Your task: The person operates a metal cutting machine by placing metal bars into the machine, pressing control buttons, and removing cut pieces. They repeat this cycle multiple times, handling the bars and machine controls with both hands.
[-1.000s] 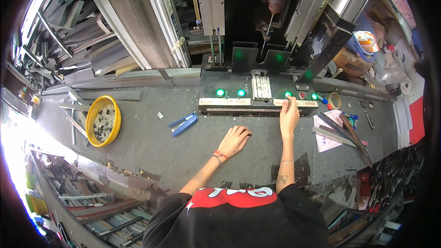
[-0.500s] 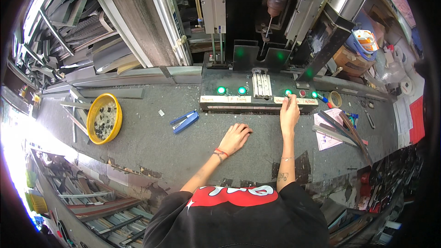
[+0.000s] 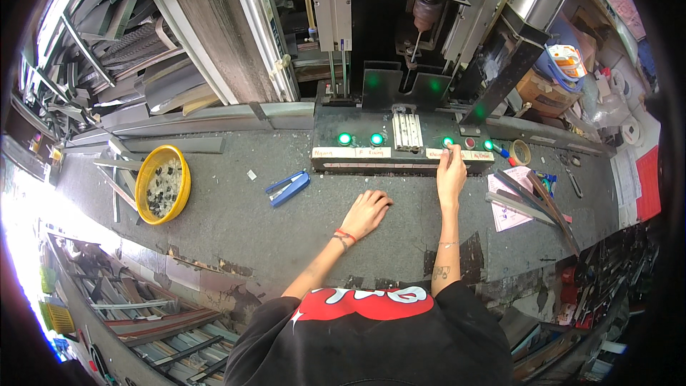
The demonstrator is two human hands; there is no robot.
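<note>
My right hand [image 3: 451, 179] is raised to the front of a black control box [image 3: 325, 125], its fingers pinched together at a lit green button [image 3: 448, 141]. The fingertips partly cover that button. Palm down on the grey worktop, my left hand [image 3: 367, 213] rests with its fingers stretched out and holds nothing. Two more green lit buttons are on the box's left side, and a red button [image 3: 470, 143] sits right of my fingers. Ribbed pale strips [image 3: 407, 131] lie across the box top. Behind it hangs a drill spindle [image 3: 426, 14] with a thin bit.
A blue stapler [image 3: 289, 189] lies left of my left hand. Farther left stands a yellow basin [image 3: 184, 193] holding small scraps. At right, dark and grey profile strips [image 3: 522, 204] lie over a pink paper [image 3: 502, 220], near a tape roll [image 3: 520, 152]. Racks of offcuts flank the bench.
The drill spindle sits slightly lower than before. Both my hands keep their places, the right at the green button and the left on the worktop.
</note>
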